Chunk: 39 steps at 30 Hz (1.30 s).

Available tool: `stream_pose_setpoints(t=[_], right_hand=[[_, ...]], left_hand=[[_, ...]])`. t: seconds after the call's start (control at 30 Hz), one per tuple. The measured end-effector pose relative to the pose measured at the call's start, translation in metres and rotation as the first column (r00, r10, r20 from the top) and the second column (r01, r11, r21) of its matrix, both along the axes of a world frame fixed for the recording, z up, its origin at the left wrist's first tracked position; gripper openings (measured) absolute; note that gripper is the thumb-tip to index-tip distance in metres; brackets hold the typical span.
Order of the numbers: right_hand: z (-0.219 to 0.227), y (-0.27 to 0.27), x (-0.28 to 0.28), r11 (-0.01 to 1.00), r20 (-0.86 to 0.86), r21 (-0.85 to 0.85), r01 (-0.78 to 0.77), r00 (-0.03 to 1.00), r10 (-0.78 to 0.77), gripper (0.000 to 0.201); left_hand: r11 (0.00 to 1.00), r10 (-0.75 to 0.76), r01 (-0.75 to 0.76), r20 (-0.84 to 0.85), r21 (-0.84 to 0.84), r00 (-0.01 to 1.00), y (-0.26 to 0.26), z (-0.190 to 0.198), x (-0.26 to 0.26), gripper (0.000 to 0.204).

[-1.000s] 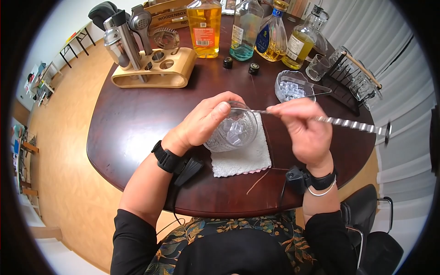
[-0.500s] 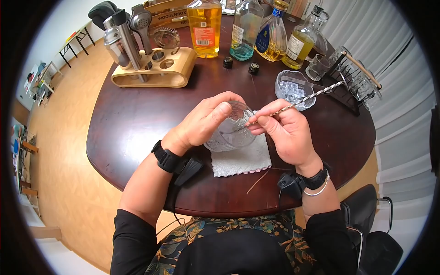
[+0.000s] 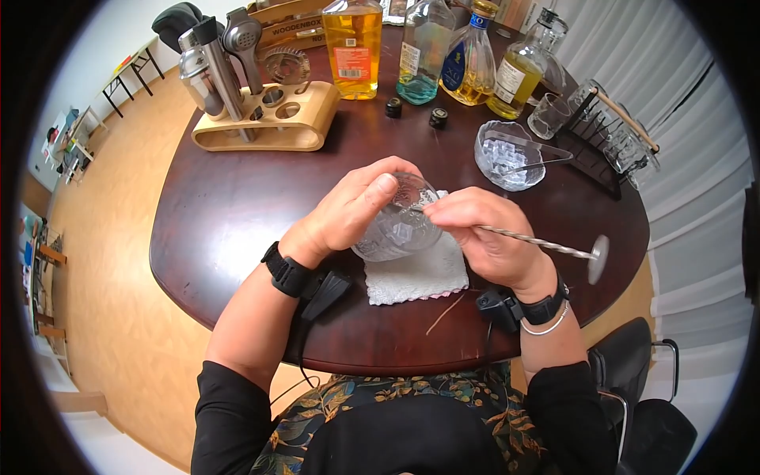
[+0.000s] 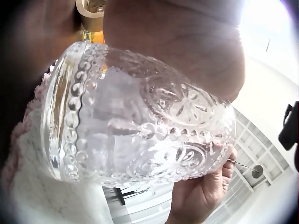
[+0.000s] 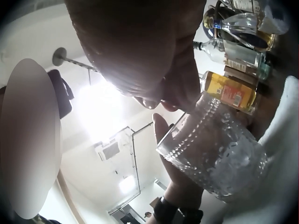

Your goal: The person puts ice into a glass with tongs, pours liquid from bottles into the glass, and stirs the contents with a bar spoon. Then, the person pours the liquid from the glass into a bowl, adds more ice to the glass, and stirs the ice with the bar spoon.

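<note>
In the head view, an embossed clear glass point(image 3: 380, 252) stands over a folded white cloth point(image 3: 419, 281) and holds several ice cubes point(image 3: 401, 233). My left hand point(image 3: 348, 207) grips its left side, the thumb up near the rim and the other fingers partly hidden behind it. At the opposite side, my right hand point(image 3: 495, 237) pinches a twisted bar spoon point(image 3: 534, 239) right at the rim. The spoon's disc end point(image 3: 599, 260) sticks out to the right. The left wrist view shows the glass's beaded, patterned wall point(image 4: 140, 121) close up, with the right hand point(image 4: 198, 196) beyond it.
A bowl of ice point(image 3: 511, 178) with tongs sits behind my right hand. Farther back are several liquor bottles point(image 3: 352, 47), two black caps point(image 3: 438, 119) and a rack of glasses point(image 3: 602, 146). A wooden stand point(image 3: 317, 131) with bar tools is at the back left.
The spoon's disc end has swung from the right toward the back, then round to the front right. My right hand has moved closer to the glass; the left hand has stayed in place.
</note>
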State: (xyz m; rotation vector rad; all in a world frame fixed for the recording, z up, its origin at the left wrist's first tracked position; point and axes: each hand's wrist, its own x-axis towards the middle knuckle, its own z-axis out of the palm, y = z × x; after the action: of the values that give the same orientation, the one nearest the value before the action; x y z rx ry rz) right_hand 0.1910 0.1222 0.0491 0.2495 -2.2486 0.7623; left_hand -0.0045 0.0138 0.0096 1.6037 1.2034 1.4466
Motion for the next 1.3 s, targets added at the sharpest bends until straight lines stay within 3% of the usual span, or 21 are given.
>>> stream_pose_setpoints(t=[0.1, 0.23, 0.37, 0.57, 0.67, 0.77, 0.87, 0.93, 1.0, 1.1, 1.2, 1.3], right_hand=[[-0.001, 0.000, 0.002, 0.999, 0.041, -0.013, 0.047, 0.998, -0.046, 0.016], [0.006, -0.002, 0.008, 0.959, 0.196, -0.262, 0.103, 0.979, -0.051, 0.005], [0.000, -0.007, 0.005, 0.801, 0.220, -0.587, 0.119, 0.975, 0.016, 0.006], [-0.003, -0.004, 0.001, 0.576, 0.045, -0.817, -0.012, 0.995, 0.084, 0.011], [0.001, -0.003, 0.004, 0.599, 0.009, -0.800, -0.023, 0.999, 0.050, 0.011], [0.004, -0.006, 0.005, 0.699, -0.081, -0.714, -0.035, 0.996, -0.033, 0.007], [0.000, 0.003, 0.008, 0.948, -0.098, -0.318, 0.020, 0.994, -0.054, 0.008], [0.005, 0.005, 0.006, 0.999, -0.088, -0.052, -0.014, 0.996, 0.009, 0.019], [0.004, 0.002, 0.003, 0.999, -0.010, 0.019, -0.032, 0.999, 0.032, 0.021], [0.000, 0.002, 0.001, 1.000, 0.033, 0.003, -0.024, 0.999, 0.024, 0.020], [0.003, 0.001, 0.007, 0.981, 0.133, -0.183, 0.056, 0.991, -0.032, 0.015], [0.004, -0.003, 0.007, 0.898, 0.201, -0.422, 0.121, 0.979, -0.037, 0.006]], left_hand=[[1.000, -0.002, 0.002, 0.000, 0.000, 1.000, 0.000, 0.002, 0.001, 0.050], [1.000, -0.008, 0.009, -0.031, 0.019, 0.999, 0.000, 0.003, 0.001, 0.051], [1.000, 0.002, -0.001, -0.043, 0.016, 0.999, -0.001, 0.004, 0.001, 0.051], [1.000, 0.002, -0.002, -0.032, 0.004, 0.999, -0.001, 0.004, 0.001, 0.052], [1.000, 0.002, -0.002, -0.032, 0.006, 0.999, -0.001, 0.005, 0.002, 0.052], [1.000, 0.006, -0.006, -0.033, 0.016, 0.999, -0.003, 0.007, 0.002, 0.052], [1.000, 0.011, -0.010, -0.028, 0.025, 1.000, 0.000, 0.002, 0.001, 0.052], [1.000, -0.001, 0.001, 0.002, 0.019, 1.000, 0.000, 0.000, 0.000, 0.052], [1.000, -0.005, 0.005, 0.010, 0.004, 1.000, 0.000, 0.000, 0.000, 0.051], [1.000, 0.001, -0.001, -0.001, 0.000, 1.000, 0.000, 0.002, 0.001, 0.051], [1.000, -0.008, 0.008, -0.014, 0.007, 1.000, 0.000, 0.003, 0.000, 0.051], [1.000, -0.005, 0.005, -0.025, 0.013, 1.000, 0.000, 0.001, 0.000, 0.050]])
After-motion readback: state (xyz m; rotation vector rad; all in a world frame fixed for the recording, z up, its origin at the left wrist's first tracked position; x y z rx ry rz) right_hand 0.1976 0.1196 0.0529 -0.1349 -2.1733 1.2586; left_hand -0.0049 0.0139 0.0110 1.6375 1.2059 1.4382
